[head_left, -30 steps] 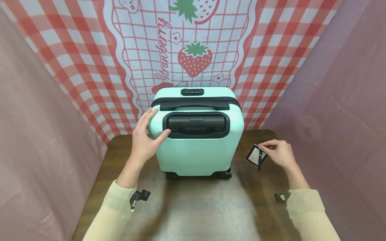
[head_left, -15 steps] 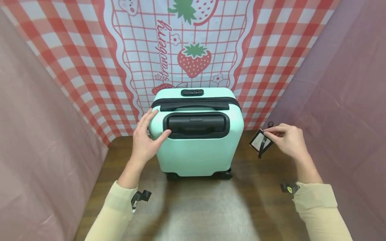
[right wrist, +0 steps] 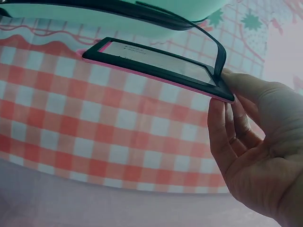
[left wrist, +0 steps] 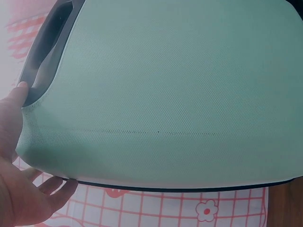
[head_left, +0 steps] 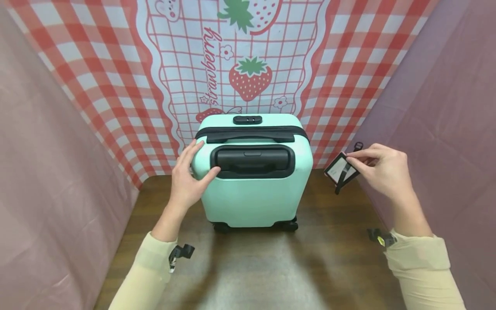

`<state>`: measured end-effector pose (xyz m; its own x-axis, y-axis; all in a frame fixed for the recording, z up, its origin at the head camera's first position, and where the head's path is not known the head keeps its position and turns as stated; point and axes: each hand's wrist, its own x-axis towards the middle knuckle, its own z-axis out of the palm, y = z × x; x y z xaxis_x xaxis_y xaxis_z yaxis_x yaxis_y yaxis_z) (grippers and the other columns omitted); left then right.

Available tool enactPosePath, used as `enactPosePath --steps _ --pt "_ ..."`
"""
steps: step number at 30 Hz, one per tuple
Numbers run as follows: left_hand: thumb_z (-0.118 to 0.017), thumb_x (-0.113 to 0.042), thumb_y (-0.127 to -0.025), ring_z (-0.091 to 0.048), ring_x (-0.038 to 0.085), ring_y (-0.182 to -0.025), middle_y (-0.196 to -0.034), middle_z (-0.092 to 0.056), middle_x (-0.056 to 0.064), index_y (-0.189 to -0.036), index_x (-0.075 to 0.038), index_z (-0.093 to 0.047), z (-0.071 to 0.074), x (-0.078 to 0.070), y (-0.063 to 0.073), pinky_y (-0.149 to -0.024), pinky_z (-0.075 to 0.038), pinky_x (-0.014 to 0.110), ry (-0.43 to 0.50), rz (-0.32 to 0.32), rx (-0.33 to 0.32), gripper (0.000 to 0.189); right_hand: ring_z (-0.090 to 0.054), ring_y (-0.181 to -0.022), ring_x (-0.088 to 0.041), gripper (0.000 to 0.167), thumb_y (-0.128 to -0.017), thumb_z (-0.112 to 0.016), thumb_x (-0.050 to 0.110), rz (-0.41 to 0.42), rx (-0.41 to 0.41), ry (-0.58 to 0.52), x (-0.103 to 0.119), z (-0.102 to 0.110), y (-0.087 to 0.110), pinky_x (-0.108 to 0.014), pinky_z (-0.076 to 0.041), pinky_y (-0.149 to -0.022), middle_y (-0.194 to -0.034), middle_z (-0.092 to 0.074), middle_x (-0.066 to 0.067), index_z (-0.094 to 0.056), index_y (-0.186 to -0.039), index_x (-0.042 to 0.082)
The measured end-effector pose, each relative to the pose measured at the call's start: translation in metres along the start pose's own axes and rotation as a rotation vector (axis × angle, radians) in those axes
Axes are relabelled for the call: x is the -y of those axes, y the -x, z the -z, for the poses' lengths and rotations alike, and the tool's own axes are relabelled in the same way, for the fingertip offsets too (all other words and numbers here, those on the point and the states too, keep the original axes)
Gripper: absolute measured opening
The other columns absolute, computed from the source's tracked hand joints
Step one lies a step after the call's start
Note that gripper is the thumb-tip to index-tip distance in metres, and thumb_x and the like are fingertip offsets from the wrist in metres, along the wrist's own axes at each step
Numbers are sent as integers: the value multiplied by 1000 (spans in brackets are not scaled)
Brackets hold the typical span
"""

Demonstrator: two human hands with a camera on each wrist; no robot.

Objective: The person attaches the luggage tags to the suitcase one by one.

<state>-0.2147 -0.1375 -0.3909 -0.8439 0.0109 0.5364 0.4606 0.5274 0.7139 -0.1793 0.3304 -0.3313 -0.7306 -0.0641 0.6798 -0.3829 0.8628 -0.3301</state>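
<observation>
A mint-green suitcase stands upright with its black pull handle folded into its recess. My left hand grips its upper left corner, thumb at the recess edge and fingers around the side. In the left wrist view, the thumb touches the dark handle frame. Off to the suitcase's right, my right hand pinches a luggage tag by one end between thumb and fingers. The right wrist view shows the tag's black frame, pink edge, white card and black strap.
The suitcase rests on a brown wooden table. Behind it hangs a red-and-white checked cloth with strawberry prints. Pink curtains close in on both sides. A black combination lock is on the suitcase top.
My right hand has moved up and to the right with the luggage tag, away from the suitcase. My left hand has stayed on the suitcase corner.
</observation>
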Motion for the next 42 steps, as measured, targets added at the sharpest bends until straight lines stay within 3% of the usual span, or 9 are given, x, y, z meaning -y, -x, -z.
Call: enactPosePath --steps 5,13,22,27,33,36,39,42 --pt "-85 -36 -90 -42 32 -155 -171 -40 5 -159 -26 -51 0 1 0 -113 -52 57 -6 6 7 77 -48 -62 23 10 -83 -89 8 -7 7 -32 13 11 -2 -4 -38 -57 -70 -68 1 -88 -90 16" --pt "-85 -35 -90 -42 32 -155 -171 -40 5 -159 -26 -51 1 0 0 -115 -51 57 0 1 1 77 -52 -59 13 15 -82 -92 10 -29 26 -99 34 22 -4 -8 -37 -55 -71 -63 23 -88 -91 21" --pt "-85 -35 -91 -43 34 -153 -171 -41 8 -159 -26 -51 2 -2 1 -116 -47 60 -14 4 -5 77 -60 -63 9 24 -78 -93 0 9 105 -255 55 20 0 -5 -46 -59 -77 -70 17 -88 -93 18" --pt "-84 -36 -91 -42 36 -149 -164 -45 14 -155 -20 -55 1 -10 6 -115 -48 61 -70 -7 -63 73 -61 -66 6 27 -76 -92 -5 24 119 -318 66 20 1 -5 -51 -64 -78 -71 15 -87 -93 15" --pt "-87 -28 -87 -49 39 -134 -147 -58 18 -144 -11 -66 4 -27 10 -105 -48 57 -105 -134 -188 63 -49 -60 1 28 -75 -93 -6 70 98 -331 80 19 2 -15 -38 -52 -75 -69 13 -87 -92 17" --pt "-86 -25 -88 -55 38 -123 -136 -65 18 -140 -10 -69 4 -40 11 -100 -49 53 -78 -220 -205 57 -45 -59 0 29 -73 -93 -7 91 75 -331 86 17 2 -19 -35 -52 -72 -65 11 -87 -91 15" --pt "-86 -22 -88 -65 31 -111 -123 -74 13 -134 -10 -73 2 -58 15 -94 -54 45 13 -278 -160 49 -44 -60 0 29 -72 -93 -8 109 52 -331 93 14 3 -19 -34 -52 -71 -63 10 -87 -91 13" --pt "-87 -18 -88 -74 23 -100 -110 -80 9 -127 -7 -75 -4 -81 21 -88 -59 35 154 -303 -50 42 -49 -61 2 29 -72 -93 -7 105 33 -347 100 11 4 -15 -37 -54 -73 -66 9 -87 -92 12"
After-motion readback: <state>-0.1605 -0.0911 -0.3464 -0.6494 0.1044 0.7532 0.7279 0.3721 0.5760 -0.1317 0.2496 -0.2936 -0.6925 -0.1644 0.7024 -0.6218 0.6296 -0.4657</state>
